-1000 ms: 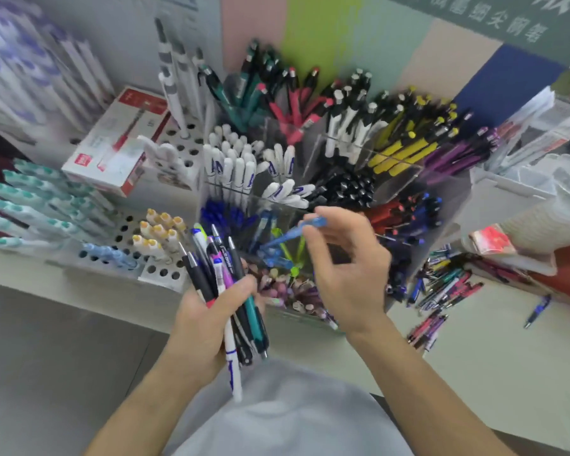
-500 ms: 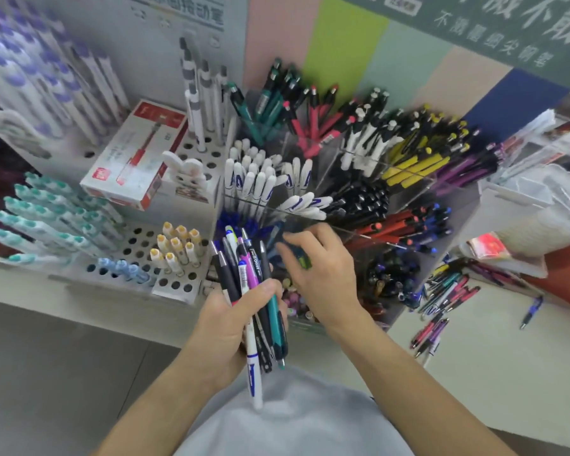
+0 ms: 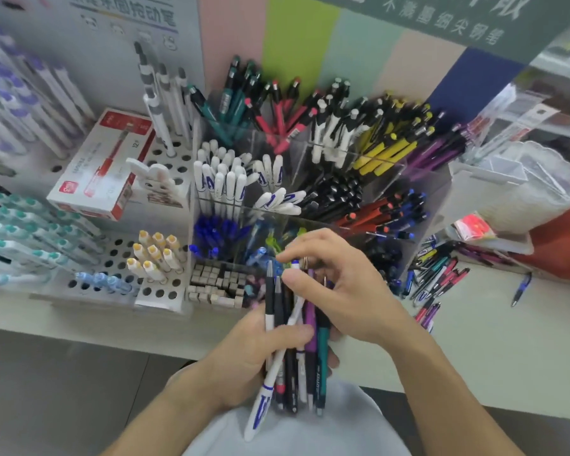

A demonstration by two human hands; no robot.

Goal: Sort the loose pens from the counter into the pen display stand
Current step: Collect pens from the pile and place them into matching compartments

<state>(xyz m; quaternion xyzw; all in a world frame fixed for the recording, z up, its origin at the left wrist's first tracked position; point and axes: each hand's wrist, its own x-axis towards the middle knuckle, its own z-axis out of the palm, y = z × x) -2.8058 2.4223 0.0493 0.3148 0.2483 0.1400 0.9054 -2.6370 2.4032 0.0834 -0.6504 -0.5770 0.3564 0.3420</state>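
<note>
Landmark: clear acrylic pen display stand, tiered compartments, each sorted by pen type.

Left of the stand: white perforated holder with teal-capped pens and yellow-capped pens; red and white pen box lying on it.

In front of the stand, low centre: left hand curled round a mixed bundle of pens, thumb pressed across the barrels. Bundle holds black, white, purple and teal pens. One white pen with blue print hangs lower than the rest and sits askew at the bundle's left edge.

Just above the bundle: right hand, thumb and forefinger closing on the pens' upper ends. Motion blur here; cannot tell which pen it is pinching, or whether it has a firm pinch at all.

Right of the stand, on the counter: loose pens in a heap near the stand's base; one blue pen lying apart, further right.

Risks, as judged:
- The askew white pen looks the likeliest to slip out when the right hand draws a neighbour upward, since friction between barrels may drag it.
- Loosening the left thumb to free one pen could spill several.
- Front compartments are packed; a pen pushed in at an angle may lodge in the wrong cell.
- The lone blue pen may be overlooked.
</note>
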